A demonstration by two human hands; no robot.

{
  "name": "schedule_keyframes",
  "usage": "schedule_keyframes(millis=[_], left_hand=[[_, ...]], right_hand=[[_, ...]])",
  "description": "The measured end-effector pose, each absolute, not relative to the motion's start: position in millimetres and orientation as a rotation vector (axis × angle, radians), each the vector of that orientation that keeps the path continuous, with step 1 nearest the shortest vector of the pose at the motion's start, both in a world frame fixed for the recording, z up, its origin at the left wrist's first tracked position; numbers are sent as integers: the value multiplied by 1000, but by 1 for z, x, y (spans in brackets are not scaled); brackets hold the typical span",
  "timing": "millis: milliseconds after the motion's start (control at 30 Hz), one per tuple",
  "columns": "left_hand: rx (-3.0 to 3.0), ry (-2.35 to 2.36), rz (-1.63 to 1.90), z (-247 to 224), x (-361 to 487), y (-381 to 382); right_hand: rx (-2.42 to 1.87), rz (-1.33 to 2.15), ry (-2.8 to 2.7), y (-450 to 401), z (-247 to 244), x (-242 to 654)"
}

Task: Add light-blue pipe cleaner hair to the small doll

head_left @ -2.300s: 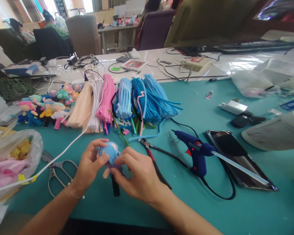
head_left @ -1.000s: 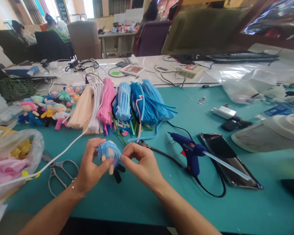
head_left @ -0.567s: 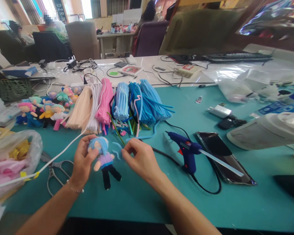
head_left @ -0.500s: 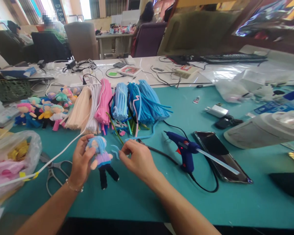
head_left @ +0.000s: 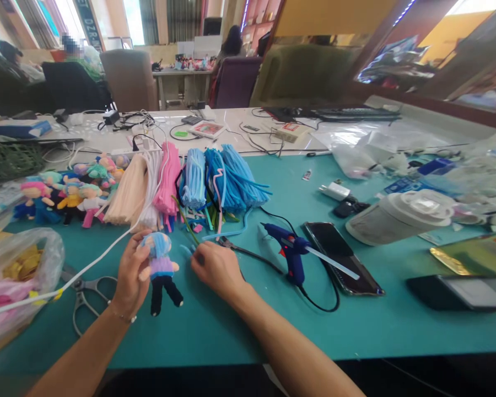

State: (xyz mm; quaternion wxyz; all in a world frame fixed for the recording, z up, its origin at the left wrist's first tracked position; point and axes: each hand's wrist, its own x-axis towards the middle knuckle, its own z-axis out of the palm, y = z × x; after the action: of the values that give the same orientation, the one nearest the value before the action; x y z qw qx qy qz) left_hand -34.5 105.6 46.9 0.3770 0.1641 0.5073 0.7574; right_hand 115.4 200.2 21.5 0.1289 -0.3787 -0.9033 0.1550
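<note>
A small doll made of fuzzy pipe cleaners (head_left: 162, 267) is held upright in my left hand (head_left: 132, 275), thumb and fingers closed around its head and side. It has light blue hair, a lilac top and black trousers. To the right of the doll, my right hand (head_left: 217, 270) rests low over the table with its fingers curled in. A short piece of light blue pipe cleaner (head_left: 186, 251) shows beside those fingertips. The fingertips themselves are hidden, so their grip on the piece cannot be made out.
Pipe cleaner bundles (head_left: 195, 179) and finished dolls (head_left: 37, 201) stand behind my hands. Scissors (head_left: 82, 298) lie left, under a white cable (head_left: 95, 258). A glue gun (head_left: 291, 251), a phone (head_left: 343, 259) and a lidded cup (head_left: 391, 218) are on the right.
The view has turned a little to the right. My right hand has moved closer to the light blue piece, covering more of it. The doll hangs straighter in my left hand.
</note>
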Motion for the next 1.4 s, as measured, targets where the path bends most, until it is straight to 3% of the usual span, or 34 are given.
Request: schedule_keyframes(millis=[300, 533, 767, 1167, 1400], left_hand=[[400, 1202, 1890, 34, -37, 111], [436, 1238, 1892, 21, -36, 117], [491, 1271, 1844, 20, -31, 115], [632, 1310, 1743, 4, -36, 117], [820, 1304, 1824, 8, -29, 110]], right_hand=[[-974, 408, -2487, 204, 37, 123], [-910, 331, -2177, 181, 68, 197], [-1463, 177, -1884, 191, 46, 284], [-1531, 439, -1895, 253, 27, 260], [-1219, 819, -1869, 185, 21, 232]])
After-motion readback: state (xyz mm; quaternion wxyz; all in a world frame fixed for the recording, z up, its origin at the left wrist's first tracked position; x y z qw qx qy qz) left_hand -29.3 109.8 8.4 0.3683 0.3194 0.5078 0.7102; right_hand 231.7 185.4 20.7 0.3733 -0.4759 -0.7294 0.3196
